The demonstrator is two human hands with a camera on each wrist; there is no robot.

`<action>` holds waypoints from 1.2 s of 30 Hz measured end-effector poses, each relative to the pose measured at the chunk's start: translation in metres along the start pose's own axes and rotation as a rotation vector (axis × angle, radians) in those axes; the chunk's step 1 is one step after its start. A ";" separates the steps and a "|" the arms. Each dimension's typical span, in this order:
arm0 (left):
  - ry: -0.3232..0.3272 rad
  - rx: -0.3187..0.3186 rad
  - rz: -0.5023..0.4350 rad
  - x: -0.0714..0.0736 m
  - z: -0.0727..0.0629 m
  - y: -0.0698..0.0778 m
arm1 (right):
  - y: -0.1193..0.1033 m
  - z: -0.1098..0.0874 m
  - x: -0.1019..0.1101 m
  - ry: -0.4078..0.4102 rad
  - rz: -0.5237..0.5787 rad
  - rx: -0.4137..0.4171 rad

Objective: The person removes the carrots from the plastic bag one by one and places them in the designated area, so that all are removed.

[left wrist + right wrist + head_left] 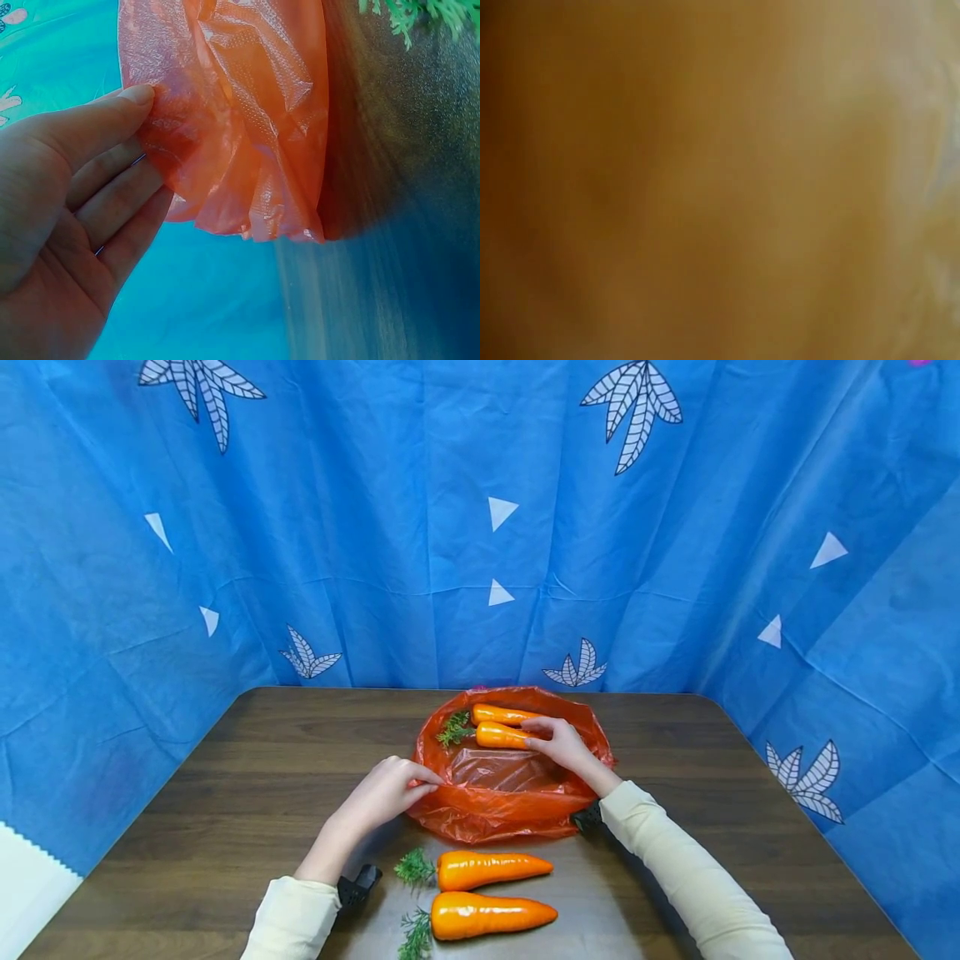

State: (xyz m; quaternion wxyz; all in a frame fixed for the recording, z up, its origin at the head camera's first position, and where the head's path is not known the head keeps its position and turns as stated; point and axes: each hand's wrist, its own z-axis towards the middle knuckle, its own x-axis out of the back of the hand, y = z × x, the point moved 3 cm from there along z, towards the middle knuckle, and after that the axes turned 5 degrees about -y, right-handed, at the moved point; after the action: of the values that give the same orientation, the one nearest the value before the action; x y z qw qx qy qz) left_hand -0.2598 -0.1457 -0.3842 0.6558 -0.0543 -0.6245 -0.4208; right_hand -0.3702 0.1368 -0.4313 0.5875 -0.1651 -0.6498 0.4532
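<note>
A thin red plastic bag (pixel 495 817) lies on the table with its mouth spread wide. My left hand (pixel 386 792) pinches the bag's near left rim between thumb and fingers, as the left wrist view also shows at the crinkled film (pixel 255 135). Inside the bag, my right hand (pixel 564 747) grips the tapered end of the nearer carrot (pixel 497 736), its tip hidden by the fingers. A second carrot (pixel 493 714) lies just behind it, leafy green tops (pixel 454 729) pointing left. The right wrist view is only a brownish-orange blur.
Two more carrots, one (pixel 491 870) behind the other (pixel 491 916), lie on the table between my forearms, tops to the left. The dark wood table (pixel 300 760) ends at a blue curtain (pixel 375 527) behind and on both sides.
</note>
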 end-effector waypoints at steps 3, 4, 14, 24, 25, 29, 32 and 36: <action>-0.002 0.006 0.000 0.000 0.000 0.000 | 0.002 0.001 -0.001 -0.012 0.011 0.012; -0.003 0.009 0.000 0.000 0.000 0.000 | 0.003 0.001 -0.001 -0.016 0.004 0.021; 0.015 -0.026 0.039 0.001 0.001 0.002 | 0.004 0.001 -0.002 -0.046 -0.065 0.046; 0.010 -0.007 0.028 0.002 -0.001 0.001 | 0.007 0.000 -0.005 -0.067 -0.052 0.032; 0.010 -0.008 0.028 0.002 -0.001 0.001 | 0.007 0.000 -0.006 -0.067 -0.056 0.036; 0.006 -0.011 0.026 0.001 0.000 0.000 | 0.008 0.000 -0.006 -0.069 -0.066 0.056; 0.006 -0.007 0.028 0.002 0.000 0.000 | 0.008 -0.001 -0.006 -0.068 -0.070 0.066; 0.008 0.000 0.025 0.002 -0.001 0.001 | 0.007 -0.002 -0.007 -0.060 -0.063 0.064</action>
State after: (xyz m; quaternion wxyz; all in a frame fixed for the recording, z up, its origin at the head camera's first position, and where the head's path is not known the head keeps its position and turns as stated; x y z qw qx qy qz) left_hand -0.2588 -0.1467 -0.3818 0.6634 -0.0604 -0.6211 -0.4128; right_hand -0.3690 0.1362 -0.4409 0.5868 -0.1123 -0.6571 0.4597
